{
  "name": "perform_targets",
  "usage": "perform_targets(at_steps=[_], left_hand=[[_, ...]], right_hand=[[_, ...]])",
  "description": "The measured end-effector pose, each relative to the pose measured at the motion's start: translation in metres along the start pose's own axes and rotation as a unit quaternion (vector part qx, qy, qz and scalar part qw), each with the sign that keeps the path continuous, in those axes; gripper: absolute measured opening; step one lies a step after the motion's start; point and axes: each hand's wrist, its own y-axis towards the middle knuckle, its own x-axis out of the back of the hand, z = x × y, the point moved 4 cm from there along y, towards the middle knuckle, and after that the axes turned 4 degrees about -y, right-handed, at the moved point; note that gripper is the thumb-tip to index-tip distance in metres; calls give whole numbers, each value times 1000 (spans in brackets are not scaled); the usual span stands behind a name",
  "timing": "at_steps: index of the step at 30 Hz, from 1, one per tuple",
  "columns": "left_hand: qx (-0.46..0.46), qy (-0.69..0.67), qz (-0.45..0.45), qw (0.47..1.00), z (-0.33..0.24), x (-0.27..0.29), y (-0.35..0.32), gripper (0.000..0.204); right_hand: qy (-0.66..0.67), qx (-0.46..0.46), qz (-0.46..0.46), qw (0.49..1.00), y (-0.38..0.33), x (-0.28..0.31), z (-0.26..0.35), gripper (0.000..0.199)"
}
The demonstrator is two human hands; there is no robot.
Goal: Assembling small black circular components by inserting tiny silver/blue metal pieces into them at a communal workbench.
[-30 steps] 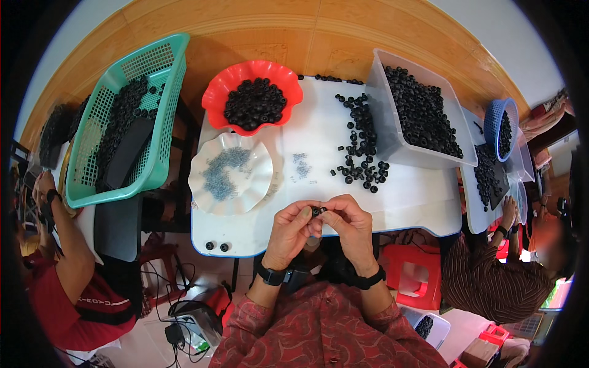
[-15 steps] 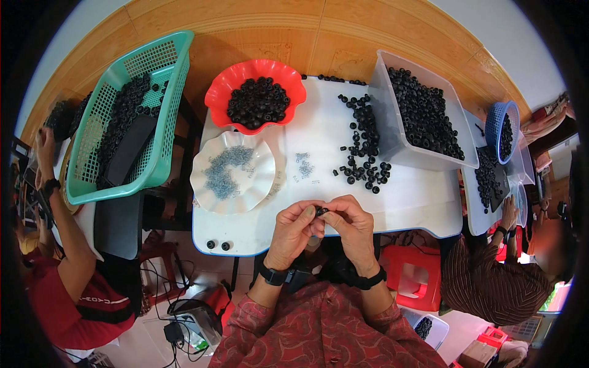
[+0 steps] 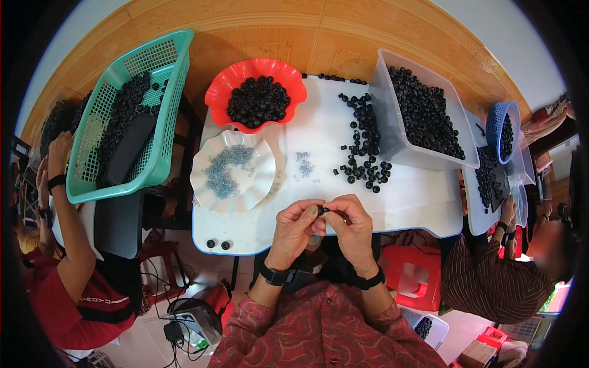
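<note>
Over the table's near edge, my left hand [image 3: 293, 228] and my right hand [image 3: 350, 228] meet, thumbs and fingertips pinching one small black round part [image 3: 321, 210] between them. Fingers hide much of it. Beyond my left hand is a white wavy-rimmed plate [image 3: 261, 191] bearing tiny clear bluish pieces [image 3: 226, 178]. A small patch of similar clear pieces [image 3: 304, 165] lies on the white table to its right. Loose black parts [image 3: 365, 172] are scattered past my right hand. Two more black parts [image 3: 218, 245] sit at the table's near left corner.
A red wavy bowl [image 3: 213, 92] of black parts stands at the back, a clear plastic bin [image 3: 423, 153] of them at the right. At left is a green basket [image 3: 165, 165]. Co-workers sit on both sides, one in a red shirt [image 3: 86, 294], one in a striped shirt [image 3: 491, 282].
My hands stay almost where they were, still pinching the black part. The left co-worker's hand has moved closer to the green basket.
</note>
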Motion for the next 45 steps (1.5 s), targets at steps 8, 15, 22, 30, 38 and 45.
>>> perform_targets(at_steps=[8, 15, 22, 30, 38, 45], left_hand=[[1, 11, -1, 1000, 1, 0, 0, 26], [-6, 23, 26, 999, 3, 1, 0, 27], [-5, 30, 9, 999, 3, 1, 0, 24], [-6, 90, -19, 996, 5, -1, 1, 21], [0, 138, -12, 990, 5, -7, -1, 23], [-6, 153, -31, 988, 4, -16, 0, 23]], right_hand=[[-62, 34, -10, 997, 1, 5, -3, 15], [-60, 29, -11, 998, 1, 8, -5, 15], [-60, 26, -5, 998, 2, 9, -3, 13], [-141, 55, -7, 988, 2, 15, 8, 13], [-206, 78, -4, 975, -2, 16, 15, 16], [-255, 97, -17, 962, -7, 10, 18, 14]])
